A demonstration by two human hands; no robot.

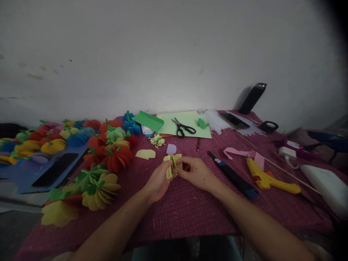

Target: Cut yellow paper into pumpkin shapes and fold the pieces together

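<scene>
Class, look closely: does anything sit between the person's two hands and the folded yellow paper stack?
Nothing visible does. The left hand and right hand both already pinch the folded yellow paper stack directly, above the red checked cloth.

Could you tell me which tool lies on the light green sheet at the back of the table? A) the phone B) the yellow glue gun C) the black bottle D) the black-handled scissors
D: the black-handled scissors rest on the light green sheet, while the yellow glue gun lies on the red cloth.
</scene>
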